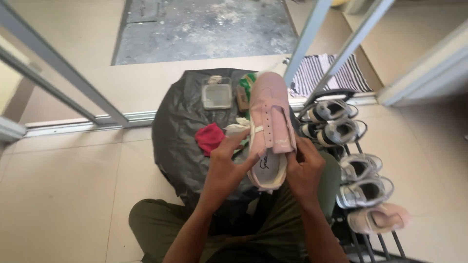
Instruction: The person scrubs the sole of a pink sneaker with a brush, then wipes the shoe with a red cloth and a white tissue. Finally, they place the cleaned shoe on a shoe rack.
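1. Dead centre of the view, the person has one pink shoe [269, 126] held up over their lap, toe pointing to 12 o'clock and the opening facing the camera. It has a row of eyelets with no lace in them and a small dark logo printed on the pale insole.
2. The left hand [228, 163] comes in from 7 o'clock, fingers curled around the shoe's left edge near the heel, so it's closed on it.
3. The right hand [304, 168] comes in from 5 o'clock, fingers bent and pinching the shoe's right side just under the flap, which has a small tag there. Also gripping it.
4. Under the shoe a black plastic sheet [175, 126] is spread on the tiled floor. On it: one red cloth [209, 138] at 9 o'clock of the shoe, one white rag [237, 127] just beside that, one clear squarish container [216, 92] at 11 o'clock, and one small brown block [242, 98] next to it. There's also something green tucked behind the shoe, can't tell what.
5. At 3 o'clock there's a black wire shoe rack [370, 229] holding five shoes: four silver-grey ones [341, 130] and one pink [378, 217] at the near end.
6. One striped mat [324, 73] lies at 1 o'clock, behind the metal frame bars.
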